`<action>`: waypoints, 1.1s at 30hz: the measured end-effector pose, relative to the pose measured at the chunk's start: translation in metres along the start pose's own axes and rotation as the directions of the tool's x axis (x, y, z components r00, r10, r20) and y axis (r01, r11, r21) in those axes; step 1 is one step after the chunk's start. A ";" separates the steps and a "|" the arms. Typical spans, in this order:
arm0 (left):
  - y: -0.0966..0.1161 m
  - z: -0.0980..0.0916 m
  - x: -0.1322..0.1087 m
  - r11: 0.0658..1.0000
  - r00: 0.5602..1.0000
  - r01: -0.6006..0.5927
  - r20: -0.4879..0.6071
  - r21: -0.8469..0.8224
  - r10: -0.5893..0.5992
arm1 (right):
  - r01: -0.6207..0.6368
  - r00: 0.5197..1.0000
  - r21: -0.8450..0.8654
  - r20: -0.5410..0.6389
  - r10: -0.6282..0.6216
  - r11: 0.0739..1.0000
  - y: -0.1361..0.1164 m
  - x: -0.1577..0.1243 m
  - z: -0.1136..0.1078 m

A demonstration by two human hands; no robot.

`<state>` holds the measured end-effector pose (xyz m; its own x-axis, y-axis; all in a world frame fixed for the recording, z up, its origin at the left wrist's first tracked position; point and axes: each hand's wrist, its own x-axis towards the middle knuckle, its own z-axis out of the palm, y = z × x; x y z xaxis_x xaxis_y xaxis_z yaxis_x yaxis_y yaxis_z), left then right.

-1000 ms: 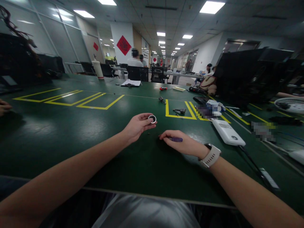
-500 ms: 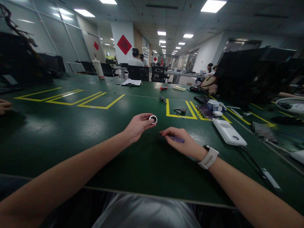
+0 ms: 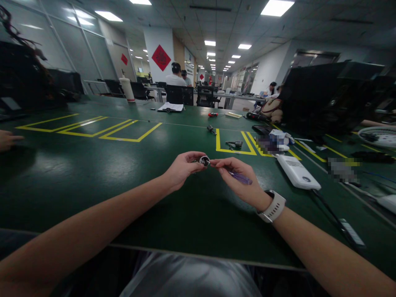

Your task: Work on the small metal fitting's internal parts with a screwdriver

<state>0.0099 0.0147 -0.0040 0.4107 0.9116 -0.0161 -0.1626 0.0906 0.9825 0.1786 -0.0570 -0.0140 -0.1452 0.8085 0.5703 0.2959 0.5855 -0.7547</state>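
Observation:
My left hand (image 3: 183, 170) is closed on a small round metal part (image 3: 204, 161), a ring-shaped rim with a dark inside, its open face turned toward me. My right hand (image 3: 239, 177) grips a screwdriver (image 3: 239, 177) with a see-through purple handle. The tool's front end points left and meets the opening of the round part; its very tip is too small to make out. Both hands are just above the green table (image 3: 148, 214). Beyond them, a dark metal piece with a thin shaft (image 3: 236, 144) lies inside a yellow-taped box, and a similar piece (image 3: 211, 130) lies just left of it.
A red-handled screwdriver (image 3: 213, 114) and a clipboard with paper (image 3: 170, 107) lie farther back. At the right are a white device with a cable (image 3: 298, 172) and a white cloth (image 3: 280, 138). A tall cup (image 3: 127, 90) stands back left. Another person's hand (image 3: 8, 140) rests at the left edge.
My right hand has raised the screwdriver to the round part. My left hand has shifted slightly right and tilted the part, so more of its inside shows.

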 end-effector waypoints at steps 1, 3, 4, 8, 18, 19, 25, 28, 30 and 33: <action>-0.001 0.001 -0.001 1.000 1.000 0.003 0.009 0.001 -0.003 | 0.009 1.000 -0.009 -0.010 -0.009 1.000 0.000 0.000 0.000; -0.002 0.001 -0.002 1.000 1.000 -0.001 0.024 -0.001 0.001 | 0.021 0.999 -0.024 -0.024 -0.022 0.999 0.000 0.000 0.001; -0.003 0.002 -0.002 1.000 1.000 -0.008 0.030 -0.003 0.008 | 0.020 0.999 -0.033 -0.024 -0.021 0.999 0.001 0.000 0.001; -0.004 0.003 -0.004 1.000 0.999 -0.026 0.042 0.003 0.026 | 0.013 1.000 -0.075 -0.015 -0.014 0.997 0.001 0.000 0.001; -0.003 0.006 -0.008 0.997 0.999 -0.047 0.030 0.068 0.045 | 0.005 1.000 -0.068 -0.001 -0.005 0.998 -0.001 -0.001 0.003; -0.003 0.006 -0.008 0.995 0.999 -0.053 0.017 0.081 0.052 | 0.004 1.000 -0.065 0.005 -0.003 0.998 -0.001 -0.001 0.004; -0.002 0.008 -0.009 0.990 0.997 -0.068 -0.025 0.121 0.071 | 0.000 1.000 -0.072 0.026 0.002 0.997 -0.002 -0.002 0.007; -0.001 0.008 -0.009 0.990 0.996 -0.081 -0.026 0.118 0.084 | 0.001 1.000 -0.106 0.022 0.002 0.994 -0.004 -0.003 0.008; 0.000 0.008 -0.010 0.990 0.996 -0.082 -0.025 0.115 0.085 | 0.017 1.000 -0.129 0.014 -0.015 0.991 -0.004 -0.003 0.008; 0.001 0.008 -0.010 0.990 0.997 -0.075 -0.026 0.118 0.078 | 0.040 0.999 -0.145 -0.003 -0.041 0.989 -0.004 -0.004 0.009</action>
<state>0.0132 0.0026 -0.0015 0.3731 0.9261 0.0560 -0.0862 -0.0255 0.9959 0.1691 -0.0617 -0.0164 -0.1548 0.7837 0.6016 0.4241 0.6027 -0.6760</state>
